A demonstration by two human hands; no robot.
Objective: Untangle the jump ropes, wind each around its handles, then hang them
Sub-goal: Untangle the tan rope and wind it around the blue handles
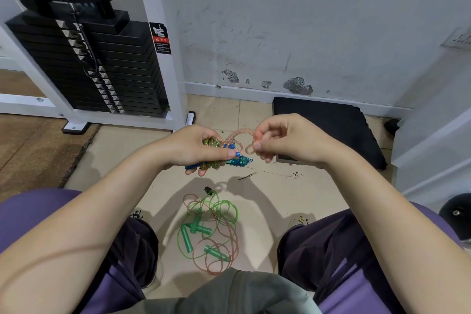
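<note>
My left hand (196, 145) grips a pair of blue handles (238, 160) with a braided multicoloured rope wound round them (212, 144). A loose loop of that rope (239, 135) arcs over to my right hand (283, 139), which pinches its free end between thumb and fingers. Both hands hover above the floor. Below them, between my knees, lies a tangle of thin green and pink ropes (221, 211) with green handles (196, 228) mixed in.
A black weight stack (84, 64) in a white frame stands at the back left. A black mat (331, 120) lies against the scuffed wall on the right. A dark round object (456, 214) sits at the right edge. I sit on a purple bench (33, 214).
</note>
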